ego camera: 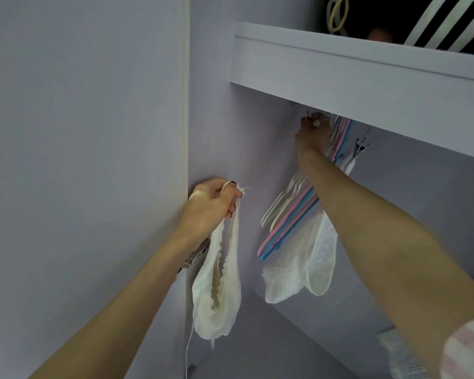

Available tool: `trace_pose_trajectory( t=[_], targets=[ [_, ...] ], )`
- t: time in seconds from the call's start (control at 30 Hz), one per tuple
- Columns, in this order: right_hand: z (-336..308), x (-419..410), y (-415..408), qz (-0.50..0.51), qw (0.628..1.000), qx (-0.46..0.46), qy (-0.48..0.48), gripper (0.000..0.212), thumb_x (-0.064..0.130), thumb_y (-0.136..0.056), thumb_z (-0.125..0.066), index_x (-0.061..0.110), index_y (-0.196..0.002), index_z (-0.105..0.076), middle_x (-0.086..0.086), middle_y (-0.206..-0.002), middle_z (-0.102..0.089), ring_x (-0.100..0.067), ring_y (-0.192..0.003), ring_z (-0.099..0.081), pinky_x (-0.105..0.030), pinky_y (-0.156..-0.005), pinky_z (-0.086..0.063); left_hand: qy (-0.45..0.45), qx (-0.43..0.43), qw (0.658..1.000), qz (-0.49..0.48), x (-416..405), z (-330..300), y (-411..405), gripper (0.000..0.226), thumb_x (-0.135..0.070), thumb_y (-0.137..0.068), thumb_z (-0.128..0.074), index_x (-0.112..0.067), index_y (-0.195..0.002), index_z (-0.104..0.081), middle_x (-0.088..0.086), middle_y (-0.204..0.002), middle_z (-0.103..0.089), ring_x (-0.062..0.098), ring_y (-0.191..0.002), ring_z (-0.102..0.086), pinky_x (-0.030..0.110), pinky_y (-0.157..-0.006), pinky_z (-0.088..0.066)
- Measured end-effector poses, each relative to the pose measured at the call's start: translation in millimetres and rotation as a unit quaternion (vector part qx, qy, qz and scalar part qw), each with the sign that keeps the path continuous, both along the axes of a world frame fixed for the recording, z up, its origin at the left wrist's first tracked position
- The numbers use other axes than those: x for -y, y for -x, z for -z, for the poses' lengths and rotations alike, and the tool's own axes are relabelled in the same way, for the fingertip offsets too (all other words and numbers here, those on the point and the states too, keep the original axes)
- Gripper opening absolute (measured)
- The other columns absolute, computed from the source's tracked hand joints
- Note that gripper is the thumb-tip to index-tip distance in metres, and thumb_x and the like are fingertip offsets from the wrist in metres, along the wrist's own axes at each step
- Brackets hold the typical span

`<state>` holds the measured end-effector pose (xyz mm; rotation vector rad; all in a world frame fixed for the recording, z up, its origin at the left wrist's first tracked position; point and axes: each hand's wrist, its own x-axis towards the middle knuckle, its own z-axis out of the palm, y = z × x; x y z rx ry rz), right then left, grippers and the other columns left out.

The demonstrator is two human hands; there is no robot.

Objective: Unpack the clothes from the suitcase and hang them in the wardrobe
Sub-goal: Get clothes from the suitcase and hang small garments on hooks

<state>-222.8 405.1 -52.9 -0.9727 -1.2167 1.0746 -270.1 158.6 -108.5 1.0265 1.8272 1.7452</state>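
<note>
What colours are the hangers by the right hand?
Pink, blue and white hangers, seen in the head view.

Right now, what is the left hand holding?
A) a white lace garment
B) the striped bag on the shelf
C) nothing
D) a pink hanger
A: the left hand grips the top of a white lace garment that hangs below it, while the right hand is up at the hanger hooks under the shelf.

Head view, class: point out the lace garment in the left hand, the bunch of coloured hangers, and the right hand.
lace garment [216,294]: head view, its hanging lower body.
coloured hangers [288,222]: head view, the pink and blue arms.
right hand [312,132]: head view, the back of the hand.
</note>
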Motion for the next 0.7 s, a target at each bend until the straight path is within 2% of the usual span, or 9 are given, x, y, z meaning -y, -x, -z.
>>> trace_pose_trajectory(
  t=[0.07,0.1,0.13,0.2,0.27,0.37,0.5,0.6,0.7],
  targets=[
    [-4.3,4.4,-2.3,0.009,1.0,0.002,-0.016,0.017,0.002,-0.091,-0.052,0.017,-0.082,-0.053,-0.006,-0.095,-0.055,-0.016,-0.086,-0.05,-0.023,-0.079,-0.046,0.001,0.001,1.0,0.001,-0.4,0.2,0.4,0.028,-0.019,-0.092,-0.047,-0.008,-0.074,-0.065,-0.005,-0.052,-0.054,0.014,-0.053,-0.052,0.027,-0.066,-0.046],
    [-4.4,3.1,-2.6,0.009,1.0,0.009,-0.02,0.012,0.001,-0.09,-0.052,0.012,-0.089,-0.057,-0.006,-0.096,-0.056,-0.014,-0.086,-0.05,-0.016,-0.073,-0.044,0.002,0.001,1.0,0.002,-0.5,0.1,0.5,0.028,-0.019,-0.092,-0.047,-0.008,-0.074,-0.065,-0.006,-0.051,-0.054,0.014,-0.053,-0.052,0.027,-0.066,-0.046],
    [-4.8,2.5,-4.9,0.013,0.999,0.021,-0.032,0.014,0.0,-0.09,-0.052,0.003,-0.099,-0.061,-0.008,-0.096,-0.058,-0.014,-0.086,-0.05,-0.014,-0.071,-0.043,0.003,0.001,1.0,0.002,-0.6,0.0,0.6,0.028,-0.019,-0.092,-0.047,-0.009,-0.073,-0.065,-0.006,-0.051,-0.054,0.013,-0.053,-0.052,0.027,-0.066,-0.046],
    [-5.8,2.4,-6.2,0.007,0.999,0.034,-0.032,0.023,0.0,-0.088,-0.054,-0.007,-0.108,-0.062,-0.013,-0.099,-0.062,-0.015,-0.087,-0.051,-0.024,-0.079,-0.044,0.003,-0.001,1.0,0.003,-0.4,-0.1,0.8,0.028,-0.018,-0.092,-0.047,-0.01,-0.073,-0.065,-0.007,-0.05,-0.053,0.012,-0.051,-0.051,0.025,-0.065,-0.045],
    [-7.0,3.9,-7.2,-0.013,0.999,0.029,-0.013,0.024,0.0,-0.085,-0.059,-0.007,-0.107,-0.064,-0.014,-0.098,-0.064,-0.017,-0.086,-0.053,-0.03,-0.084,-0.046,0.002,-0.001,1.0,0.004,-0.3,0.4,1.0,0.028,-0.018,-0.092,-0.047,-0.01,-0.072,-0.065,-0.007,-0.05,-0.053,0.013,-0.052,-0.052,0.025,-0.065,-0.045],
    [-8.1,6.7,-8.6,-0.061,0.997,0.037,0.011,0.027,0.0,-0.084,-0.062,-0.004,-0.11,-0.064,-0.004,-0.093,-0.059,-0.013,-0.082,-0.052,-0.025,-0.077,-0.044,0.001,0.0,1.0,0.004,-0.7,1.3,1.4,0.028,-0.018,-0.092,-0.047,-0.011,-0.072,-0.064,-0.006,-0.051,-0.054,0.013,-0.052,-0.051,0.025,-0.065,-0.045],
    [-4.6,11.3,-10.2,-0.093,0.994,0.061,-0.002,0.03,0.002,-0.088,-0.057,0.0,-0.119,-0.06,-0.004,-0.092,-0.056,-0.002,-0.062,-0.044,-0.017,-0.063,-0.039,-0.001,-0.001,1.0,0.004,-2.1,2.5,2.6,0.03,-0.019,-0.093,-0.047,-0.014,-0.07,-0.064,-0.008,-0.049,-0.053,0.013,-0.052,-0.052,0.027,-0.066,-0.044],
    [-2.7,16.4,-11.2,-0.089,0.992,0.083,-0.021,0.027,0.007,-0.092,-0.049,0.006,-0.119,-0.053,-0.005,-0.085,-0.056,-0.006,-0.06,-0.047,-0.019,-0.054,-0.042,0.0,-0.001,1.0,-0.001,-1.7,2.5,2.2,0.03,-0.019,-0.094,-0.047,-0.014,-0.07,-0.064,-0.009,-0.049,-0.053,0.015,-0.052,-0.052,0.028,-0.067,-0.044],
    [-2.9,21.3,-13.4,-0.087,0.993,0.072,-0.025,0.014,0.011,-0.093,-0.047,0.012,-0.106,-0.051,0.0,-0.081,-0.055,-0.009,-0.064,-0.051,-0.024,-0.052,-0.047,-0.004,-0.002,1.0,0.003,0.5,1.1,0.2,0.029,-0.017,-0.093,-0.047,-0.012,-0.071,-0.064,-0.007,-0.05,-0.053,0.015,-0.052,-0.051,0.027,-0.067,-0.044]
  ],
)
